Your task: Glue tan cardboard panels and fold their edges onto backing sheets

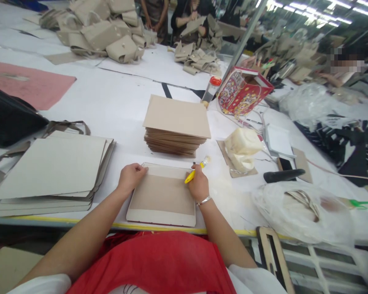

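The panel [162, 195] lies flat on the tabletop [110, 98] near its yellow-trimmed front edge, right before the person and between the two hands. The left hand [131, 177] has its fingers drawn narrow and closed on the upper left corner of the panel. The right hand [198, 184] has its fingers wrapped round the yellow handle of a brush [190, 177], bristles pointing up and away, beside the panel's right edge

The panel looks light, thin and fairly stiff, like board faced with smooth sheet, so it probably slides easily and could bend or crease at a corner if gripped hard. A light hold on a corner or outer edge suits it best, off the darker middle band (which may or may not be a separate layer). The brush looks light too, and its handle is the place to hold it. Just beyond the panel is a stack of tan boards [177, 116]; grey panels [52, 163] lie in a pile to the left, and a cream tub [243, 143] sits to the right on a scrap of board

The left fingers cover the panel's corner, so how much of it they pinch is hard to tell. The right hand hides part of the handle and the panel's upper right corner. The panel's underside is out of sight, the tub's inside is hard to make out, and whether the bristles are wet cannot be told
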The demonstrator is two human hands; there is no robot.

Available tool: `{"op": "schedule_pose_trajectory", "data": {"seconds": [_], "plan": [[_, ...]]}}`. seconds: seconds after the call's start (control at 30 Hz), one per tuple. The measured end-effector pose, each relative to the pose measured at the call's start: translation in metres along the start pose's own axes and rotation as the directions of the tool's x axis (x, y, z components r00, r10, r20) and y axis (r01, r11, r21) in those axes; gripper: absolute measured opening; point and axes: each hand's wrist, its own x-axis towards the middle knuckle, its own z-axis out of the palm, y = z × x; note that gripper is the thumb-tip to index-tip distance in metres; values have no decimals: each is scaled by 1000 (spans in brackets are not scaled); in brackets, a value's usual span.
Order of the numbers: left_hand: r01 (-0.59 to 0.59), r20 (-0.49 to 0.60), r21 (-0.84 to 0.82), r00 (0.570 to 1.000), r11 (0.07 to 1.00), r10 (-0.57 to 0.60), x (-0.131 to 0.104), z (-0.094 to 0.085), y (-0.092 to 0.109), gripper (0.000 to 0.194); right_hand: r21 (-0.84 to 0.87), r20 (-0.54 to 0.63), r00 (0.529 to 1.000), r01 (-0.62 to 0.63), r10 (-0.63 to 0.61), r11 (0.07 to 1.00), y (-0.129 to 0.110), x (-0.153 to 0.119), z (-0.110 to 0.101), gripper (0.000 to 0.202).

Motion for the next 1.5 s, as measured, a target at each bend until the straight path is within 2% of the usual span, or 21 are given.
{"op": "schedule_pose_trajectory", "data": {"seconds": [0.33,0.4,0.47,0.53,0.57,0.6,0.67,0.73,0.8,0.87,0.9,0.97,1.03,1.07,1.1,1.17,1.27,1.37,1.5], "plan": [[-7,19,40,1000,999,7,2,0,1,29,55,-30,999,30,-28,998,2,-1,5,27],[-29,5,104,1000,994,29,0,-3,-1,28,37,-96,995,18,-15,999,9,-2,1,33],[-101,-99,189,988,977,122,-4,-5,-3,30,4,-199,980,-15,16,1000,19,-5,-7,37],[-240,-222,267,927,933,302,-12,-4,-4,38,-10,-296,955,-21,17,1000,26,-11,-15,35],[-331,-241,299,881,895,407,-17,-2,-3,42,-6,-326,945,7,-9,1000,27,-16,-17,32],[-429,-213,327,834,842,508,-22,2,-1,44,3,-335,940,66,-61,998,26,-20,-18,30],[-602,-34,362,755,712,655,-34,11,5,49,18,-271,933,249,-235,968,19,-29,-13,26],[-681,179,373,720,630,671,-44,18,11,54,15,-142,899,421,-415,907,9,-36,-3,28],[-661,285,401,748,634,599,-51,16,12,60,-13,-53,869,491,-491,871,3,-40,5,29],[-598,270,439,799,670,537,-53,1,2,56,-41,-48,881,468,-470,883,5,-41,8,31],[-564,215,454,821,690,529,-55,-12,-7,51,-43,-62,892,447,-449,894,9,-41,7,33],[-471,15,488,846,735,532,-58,-43,-32,42,-40,-88,909,406,-408,913,18,-43,1,35],[-347,-218,527,827,776,518,-63,-76,-62,44,-30,-122,922,366,-367,930,26,-49,-8,37],[-282,-295,549,815,787,498,-66,-90,-77,51,-24,-145,927,347,-347,937,29,-53,-11,38],[-229,-326,572,818,787,474,-68,-103,-91,59,-18,-166,929,334,-332,943,32,-57,-14,39],[-186,-262,611,869,769,419,-72,-123,-113,70,-13,-206,928,314,-310,949,35,-66,-16,41],[-193,-121,609,936,769,331,-77,-140,-130,55,-4,-229,929,297,-290,955,39,-74,-15,42],[-239,-32,561,951,793,309,-83,-146,-130,46,31,-238,928,302,-286,953,40,-78,-17,41],[-337,106,500,938,798,330,-85,-150,-125,41,79,-240,938,275,-250,958,39,-80,-25,38]]}}
